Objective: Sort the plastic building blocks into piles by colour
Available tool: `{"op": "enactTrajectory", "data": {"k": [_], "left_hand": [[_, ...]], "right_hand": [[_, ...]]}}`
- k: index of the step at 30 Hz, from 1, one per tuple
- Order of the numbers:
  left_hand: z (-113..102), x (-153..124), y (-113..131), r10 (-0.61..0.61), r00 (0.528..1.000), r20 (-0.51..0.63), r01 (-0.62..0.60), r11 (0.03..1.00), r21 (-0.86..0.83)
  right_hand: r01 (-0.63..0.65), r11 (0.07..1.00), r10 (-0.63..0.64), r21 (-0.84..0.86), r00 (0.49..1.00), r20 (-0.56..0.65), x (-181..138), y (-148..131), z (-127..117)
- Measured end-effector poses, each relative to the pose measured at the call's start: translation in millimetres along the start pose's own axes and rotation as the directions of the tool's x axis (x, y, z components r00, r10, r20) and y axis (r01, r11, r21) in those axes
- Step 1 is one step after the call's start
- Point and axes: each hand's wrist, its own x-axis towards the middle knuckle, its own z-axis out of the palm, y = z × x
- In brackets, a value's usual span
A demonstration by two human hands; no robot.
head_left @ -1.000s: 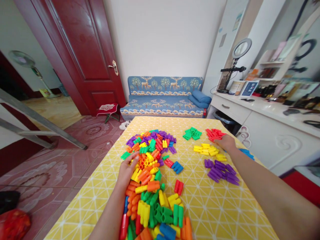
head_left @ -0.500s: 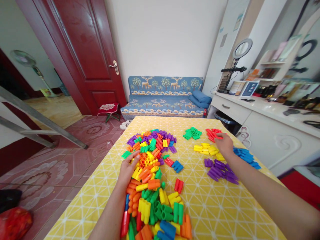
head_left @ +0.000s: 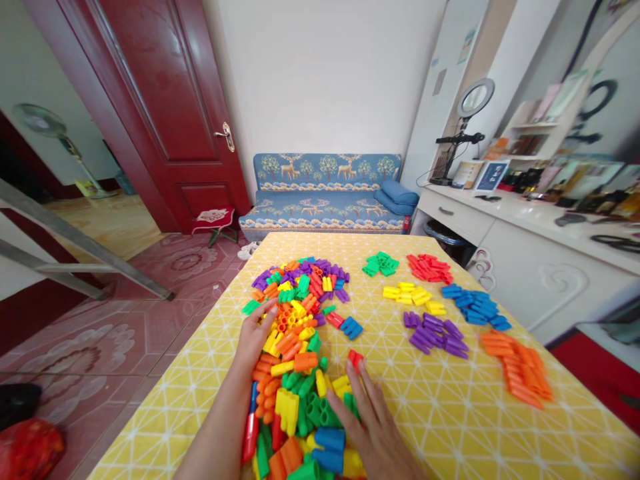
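Observation:
A long mixed heap of plastic bullet-shaped building blocks runs along the left half of the table. My left hand rests against the heap's left side, fingers stretched out near orange and yellow blocks, gripping nothing. Over the heap's near right edge, my right hand is open with its fingers spread. Its fingertips reach a red block, partly covered by them; whether they touch it I cannot tell. Green and yellow blocks lie partly hidden under that hand.
Sorted piles lie on the right: green, red, yellow, blue, purple and orange blocks. A patterned yellow cloth covers the table. Beyond stand a blue sofa and a white dresser.
My right hand has left the red pile at the far right and come back toward me to the mixed heap, its fingers now spread. My left hand stays nearly in place.

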Motion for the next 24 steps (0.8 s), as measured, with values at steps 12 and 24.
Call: {"op": "enactTrajectory", "data": {"k": [12, 24], "left_hand": [[14.6, -12.3, 46.2, 0.198, 0.929, 0.313, -0.327, 0.834, 0.443], [78.3, 21.5, 76.6, 0.228, 0.847, 0.479, -0.488, 0.692, 0.532]], "right_hand": [[-0.409, 0.907, 0.417, 0.101, 0.905, -0.078, 77.5, 35.2, 6.1], [-0.351, 0.894, 0.416, 0.279, 0.882, -0.223, 77.1, 46.3, 15.3]]}}
